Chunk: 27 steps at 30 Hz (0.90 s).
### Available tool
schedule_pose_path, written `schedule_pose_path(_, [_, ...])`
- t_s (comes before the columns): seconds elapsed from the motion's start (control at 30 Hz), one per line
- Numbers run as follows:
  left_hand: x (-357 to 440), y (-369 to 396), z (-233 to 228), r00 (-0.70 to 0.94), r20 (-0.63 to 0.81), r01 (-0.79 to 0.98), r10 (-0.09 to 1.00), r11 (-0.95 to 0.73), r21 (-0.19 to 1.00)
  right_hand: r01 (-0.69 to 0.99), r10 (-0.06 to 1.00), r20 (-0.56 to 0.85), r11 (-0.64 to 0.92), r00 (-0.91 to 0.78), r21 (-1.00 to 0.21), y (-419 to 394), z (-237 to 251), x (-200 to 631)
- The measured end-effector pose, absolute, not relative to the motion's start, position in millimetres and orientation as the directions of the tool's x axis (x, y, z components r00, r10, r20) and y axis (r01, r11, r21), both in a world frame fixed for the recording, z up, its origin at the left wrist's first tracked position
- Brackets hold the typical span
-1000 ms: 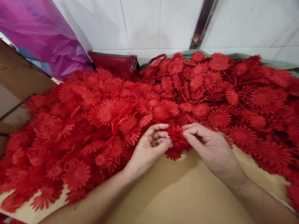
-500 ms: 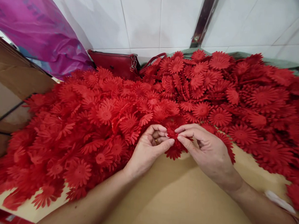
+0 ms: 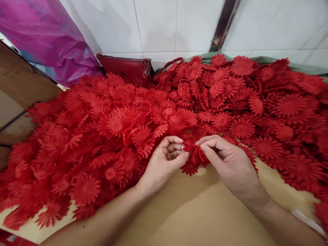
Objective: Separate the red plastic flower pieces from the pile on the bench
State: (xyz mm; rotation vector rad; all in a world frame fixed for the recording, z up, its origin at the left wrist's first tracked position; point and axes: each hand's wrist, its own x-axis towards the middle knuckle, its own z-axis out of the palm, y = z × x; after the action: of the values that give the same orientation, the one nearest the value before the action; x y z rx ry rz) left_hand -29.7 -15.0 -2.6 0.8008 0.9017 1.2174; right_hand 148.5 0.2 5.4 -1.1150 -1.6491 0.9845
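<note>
Both hands pinch one small stack of red fabric daisy petals (image 3: 194, 156) at the pile's near edge — left hand (image 3: 163, 164) steadying, right hand (image 3: 228, 163) seemingly peeling a layer — so separating needs a fine fingertip grip.

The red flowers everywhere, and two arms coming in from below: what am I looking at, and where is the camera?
There is no machine here. The camera sits on a person's head and looks down at their own bare hands. The left hand and the right hand together pinch a small bunch of red flowers between their fingertips. Behind them a big heap of the same flat red cloth flowers covers most of a brown cardboard surface. At the back stand a white tiled wall, a dark red handbag and a purple plastic bag.
</note>
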Motion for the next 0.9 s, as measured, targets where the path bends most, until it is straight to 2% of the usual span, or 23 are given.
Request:
schedule_pose_path(0.1, [-29.6, -14.8, -4.7, 0.089, -0.131, -0.448, 0.987, 0.158, 0.88, 0.154, 0.972, 0.168, 0.193, -0.162, -0.969, 2.7, 1.7, 150.2])
schedule_pose_path(0.17, [-29.8, -14.8, -6.2, 0.068, -0.126, -0.455, 0.99, 0.143, 0.879, 0.026, 0.988, 0.09, 0.094, -0.122, -0.995, 5.1, -1.4, 150.7])
schedule_pose_path(0.23, [-29.9, -15.2, -7.1, 0.058, -0.123, -0.443, 0.991, 0.135, 0.886, -0.096, 0.995, 0.014, 0.004, -0.103, -0.995, 7.7, -3.3, 150.9])
schedule_pose_path(0.3, [-29.7, -15.7, -6.9, 0.056, -0.105, -0.426, 0.993, 0.119, 0.897, -0.144, 0.996, -0.008, -0.021, -0.087, -0.989, 9.0, -3.1, 150.8])
schedule_pose_path(0.37, [-29.3, -16.3, -5.3, 0.052, -0.064, -0.417, 0.997, 0.08, 0.905, -0.094, 0.997, 0.042, 0.037, -0.062, -0.995, 7.8, -0.5, 150.2])
schedule_pose_path(0.47, [-29.0, -17.4, -1.1, 0.075, -0.017, -0.385, 0.997, 0.044, 0.922, 0.135, 0.977, 0.203, 0.211, -0.066, -0.968, 2.2, 4.8, 147.5])
schedule_pose_path(0.57, [-28.8, -18.7, 3.1, 0.162, -0.089, -0.356, 0.983, 0.142, 0.924, 0.291, 0.945, 0.315, 0.327, -0.086, -0.899, -3.5, 7.1, 143.3])
schedule_pose_path(0.7, [-28.3, -19.0, 4.1, 0.176, -0.179, -0.36, 0.968, 0.232, 0.904, 0.297, 0.949, 0.288, 0.315, -0.129, -0.902, -5.8, 5.1, 140.2])
schedule_pose_path(0.9, [-27.8, -17.2, 2.3, 0.098, -0.136, -0.331, 0.986, 0.162, 0.93, 0.258, 0.945, 0.258, 0.306, -0.203, -0.916, -5.6, 6.6, 140.9])
